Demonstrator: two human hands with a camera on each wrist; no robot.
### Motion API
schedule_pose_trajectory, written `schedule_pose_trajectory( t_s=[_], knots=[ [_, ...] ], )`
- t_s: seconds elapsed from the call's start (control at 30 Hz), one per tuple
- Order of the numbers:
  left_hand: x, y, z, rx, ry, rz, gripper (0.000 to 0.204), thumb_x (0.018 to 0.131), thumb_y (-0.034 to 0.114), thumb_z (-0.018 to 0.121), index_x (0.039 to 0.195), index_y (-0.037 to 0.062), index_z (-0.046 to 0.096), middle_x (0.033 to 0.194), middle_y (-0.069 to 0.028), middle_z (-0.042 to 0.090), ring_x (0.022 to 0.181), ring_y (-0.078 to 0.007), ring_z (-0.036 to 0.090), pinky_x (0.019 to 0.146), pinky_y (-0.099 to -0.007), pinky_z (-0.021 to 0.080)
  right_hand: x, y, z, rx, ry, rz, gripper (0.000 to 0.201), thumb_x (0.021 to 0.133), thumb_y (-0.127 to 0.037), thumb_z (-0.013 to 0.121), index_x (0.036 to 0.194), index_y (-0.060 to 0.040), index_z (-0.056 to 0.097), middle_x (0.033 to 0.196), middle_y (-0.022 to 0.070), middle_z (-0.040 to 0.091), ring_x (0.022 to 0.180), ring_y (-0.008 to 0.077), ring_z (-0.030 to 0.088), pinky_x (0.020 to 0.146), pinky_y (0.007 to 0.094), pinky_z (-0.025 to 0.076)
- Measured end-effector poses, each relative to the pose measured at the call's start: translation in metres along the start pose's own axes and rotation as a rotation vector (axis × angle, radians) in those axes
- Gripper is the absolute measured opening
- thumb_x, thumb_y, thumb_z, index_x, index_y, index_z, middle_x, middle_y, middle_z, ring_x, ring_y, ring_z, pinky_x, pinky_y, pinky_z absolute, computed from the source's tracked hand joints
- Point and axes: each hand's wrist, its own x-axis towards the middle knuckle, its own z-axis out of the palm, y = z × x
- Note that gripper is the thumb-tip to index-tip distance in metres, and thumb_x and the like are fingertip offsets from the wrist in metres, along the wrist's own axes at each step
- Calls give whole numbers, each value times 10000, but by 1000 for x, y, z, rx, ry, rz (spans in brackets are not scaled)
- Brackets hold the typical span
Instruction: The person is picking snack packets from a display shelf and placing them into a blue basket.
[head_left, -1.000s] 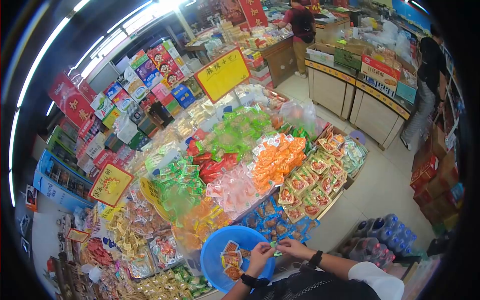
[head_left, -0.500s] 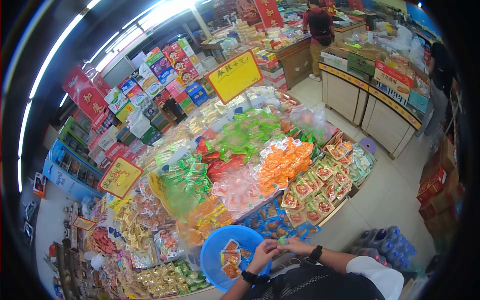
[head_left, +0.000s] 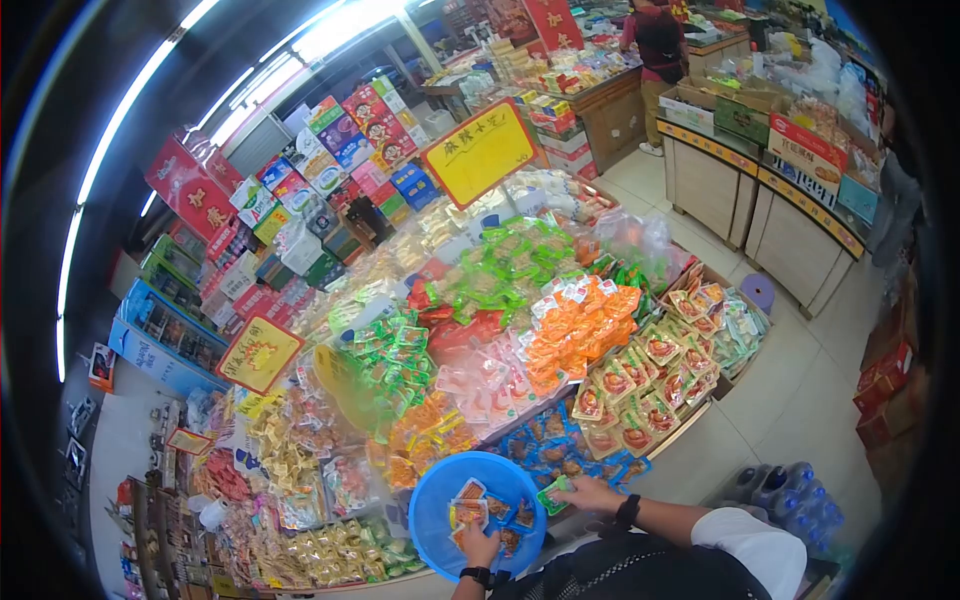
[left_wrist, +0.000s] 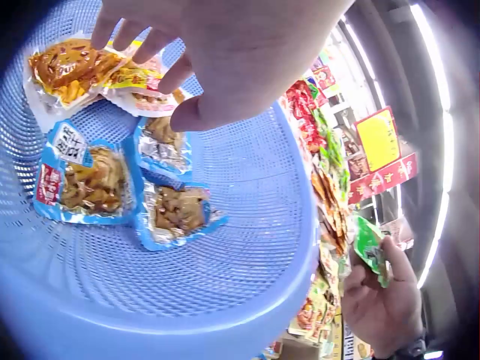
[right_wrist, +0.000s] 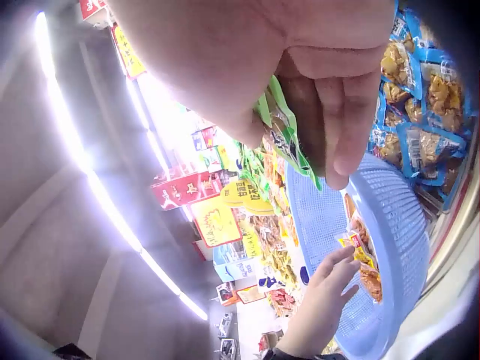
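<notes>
My left hand [head_left: 480, 548] is down inside the blue plastic basket [head_left: 432, 520]. In the left wrist view its fingers are spread and loosely bent over a clear-wrapped packet of orange-brown food [left_wrist: 64, 66]. Several blue-edged snack packets [left_wrist: 97, 184] lie beside it on the basket's mesh wall. My right hand [head_left: 595, 496] pinches a small green snack packet [head_left: 551, 495] between thumb and fingers, just right of the basket rim. Part of that packet is hidden behind the fingers in the right wrist view.
Blue snack packets [head_left: 545, 440] fill a bin just beyond the basket. Behind them rise heaps of orange packets [head_left: 580, 330] and green packets [head_left: 515, 262], with a yellow price sign [head_left: 480, 153] above. Shrink-wrapped bottles [head_left: 790, 505] stand on the floor at right. A person [head_left: 655, 60] stands farther back.
My left hand has left the green packet, where both hands met, and moved left and down into the basket. The right hand keeps the packet. The head view has shifted slightly.
</notes>
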Motion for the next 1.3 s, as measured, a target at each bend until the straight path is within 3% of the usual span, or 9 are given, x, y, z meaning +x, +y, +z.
schedule_pose_trajectory(
  t_s=[0.07,0.17,0.47,0.67,0.77,0.9,1.0,1.13,1.3],
  knots=[
    [3,-9,11,62,-27,-15,673,714,260,730,1287,-7,499,1422,-293,373,1307,-444,375,1070,-498,345,29,51,-1,30,47,-27,372,915,-358,662,1046,-10,689,846,45,691,711,131,640,634,287,513],
    [2,7,21,257,43,-83,743,696,258,732,1351,40,459,1472,-306,269,1323,-482,326,1072,-522,339,30,76,-9,135,83,-82,371,898,-351,683,1027,-3,678,796,52,683,667,119,647,575,259,502],
    [22,17,1,97,12,-458,995,644,267,757,1471,169,213,1441,-272,321,1273,-469,403,1059,-497,363,16,116,-32,364,166,-11,357,954,-287,538,1096,27,629,902,116,689,642,215,704,507,260,512],
    [29,-12,5,171,-40,-316,1039,648,282,770,1489,202,164,1438,-205,354,1275,-441,409,1079,-479,348,21,146,-32,335,247,56,455,974,-386,508,1101,33,630,841,119,695,560,202,662,482,315,497],
    [16,20,-11,296,-111,-452,1116,640,315,790,1517,224,105,1434,-211,357,1290,-419,410,1086,-466,346,30,165,-38,72,170,69,467,986,-398,499,1127,33,608,748,106,694,502,168,611,475,317,485],
    [26,-13,15,302,-54,-387,1179,638,301,808,1536,240,47,1466,-208,321,1294,-424,414,1087,-470,345,3,125,-37,-59,235,9,400,1002,-361,482,1135,-11,621,691,76,685,494,145,592,477,297,479],
    [28,-32,12,177,-49,-246,1217,626,193,830,1538,245,28,1435,-331,312,1246,-453,457,1041,-468,409,-4,107,-32,89,255,8,352,1013,-318,467,1121,-31,641,732,69,696,524,138,607,498,289,487],
    [33,-44,13,102,58,-130,982,723,136,766,1522,223,202,1205,-292,575,1074,-450,591,905,-471,493,12,111,-25,116,275,-117,289,1007,-243,496,1104,-19,649,779,57,698,586,113,629,538,269,503],
    [30,-34,-2,-138,54,-24,855,791,102,712,1508,172,252,1183,-207,628,1030,-382,636,873,-452,504,35,107,-12,45,308,-242,295,968,-256,585,1129,-30,685,705,11,656,603,77,596,563,245,485]
  ],
)
